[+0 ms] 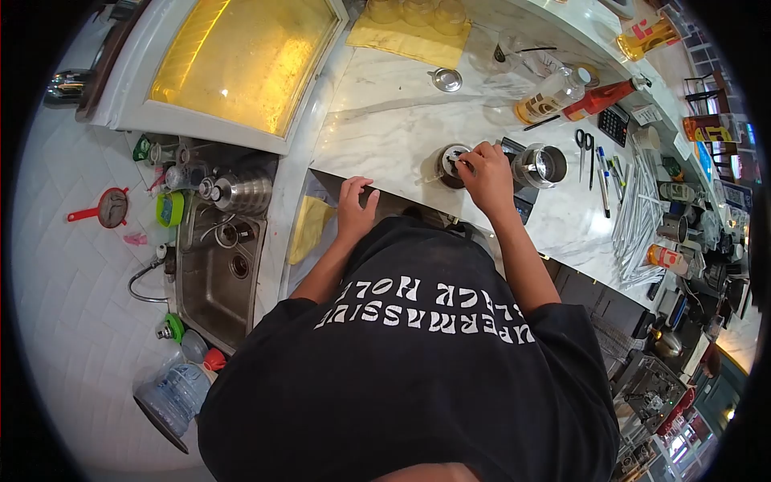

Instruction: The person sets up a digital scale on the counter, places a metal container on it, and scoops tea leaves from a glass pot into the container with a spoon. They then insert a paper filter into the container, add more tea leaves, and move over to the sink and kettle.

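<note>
My right hand (487, 178) is over a small round container (451, 170) with dark contents, near the front edge of the marble counter (377, 145). Its fingers are pinched together at the container's rim; whatever they hold is too small to make out. My left hand (354, 207) hangs at the counter's edge with its fingers apart and nothing in them. Just right of my right hand, a metal pitcher (548, 166) stands on a dark flat device (524, 201). Farther back on the counter lies a small metal strainer or lid (446, 79).
A sink (210, 273) and a metal kettle (243, 193) are at the left. Bottles (594, 100), a calculator (613, 124), scissors (584, 149), pens (604, 185) and many wrapped straws (637, 213) lie at the right. Glasses stand on a yellow cloth (401, 40) at the back.
</note>
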`<act>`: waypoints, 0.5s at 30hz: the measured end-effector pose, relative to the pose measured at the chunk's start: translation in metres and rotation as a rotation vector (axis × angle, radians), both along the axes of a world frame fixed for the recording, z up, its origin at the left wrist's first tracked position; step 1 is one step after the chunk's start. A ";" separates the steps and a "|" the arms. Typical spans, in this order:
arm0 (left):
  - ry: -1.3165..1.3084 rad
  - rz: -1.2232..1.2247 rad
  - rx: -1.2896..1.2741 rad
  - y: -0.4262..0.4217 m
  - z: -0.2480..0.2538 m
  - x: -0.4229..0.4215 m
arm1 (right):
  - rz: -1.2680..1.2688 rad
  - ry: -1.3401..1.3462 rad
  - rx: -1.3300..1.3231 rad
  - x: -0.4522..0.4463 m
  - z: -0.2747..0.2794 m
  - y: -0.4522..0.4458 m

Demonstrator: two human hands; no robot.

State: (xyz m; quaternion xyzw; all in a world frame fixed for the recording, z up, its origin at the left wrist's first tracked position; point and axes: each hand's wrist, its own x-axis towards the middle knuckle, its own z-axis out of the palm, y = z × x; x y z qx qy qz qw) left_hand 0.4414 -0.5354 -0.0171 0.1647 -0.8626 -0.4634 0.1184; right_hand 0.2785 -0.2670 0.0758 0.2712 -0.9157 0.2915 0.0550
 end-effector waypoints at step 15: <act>0.013 -0.003 -0.012 -0.011 -0.001 -0.010 | -0.029 -0.020 0.074 0.000 -0.012 0.000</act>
